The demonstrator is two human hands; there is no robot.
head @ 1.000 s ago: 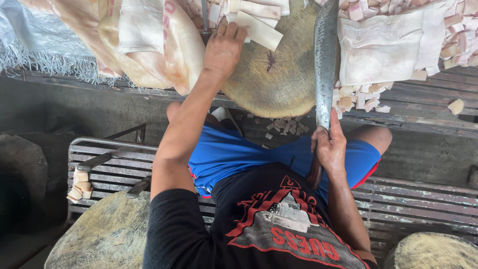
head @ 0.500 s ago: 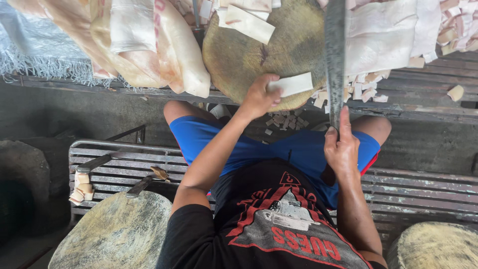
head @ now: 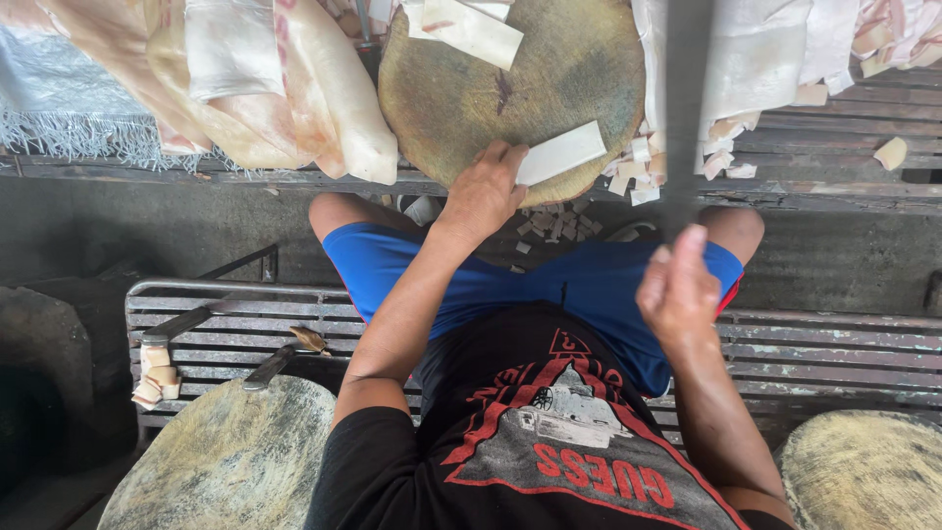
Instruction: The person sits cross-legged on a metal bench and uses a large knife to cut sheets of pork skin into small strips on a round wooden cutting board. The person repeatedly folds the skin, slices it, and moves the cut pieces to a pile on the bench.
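- Left hand (head: 483, 194) curled, fingers bent down at the near edge of the round wooden chopping block (head: 549, 69), fingertips pressing the near end of a pale rectangular strip (head: 561, 153).
- Strip lying flat on the block's near rim, slanting up to the right.
- Right hand (head: 677, 291) closed around the handle of a long cleaver (head: 685, 108), thumb up along it; blade upright and motion-blurred, just right of the strip.
- More pale strips (head: 469, 27) at the block's far side.
- Small cut cubes (head: 638, 167) scattered along the table (head: 834, 186) edge beside the block and below it by the knees.
- Large slabs of pale fatty skin (head: 265, 88) heaped on the table to the left.
- Slatted metal bench (head: 834, 344) under the blue shorts.
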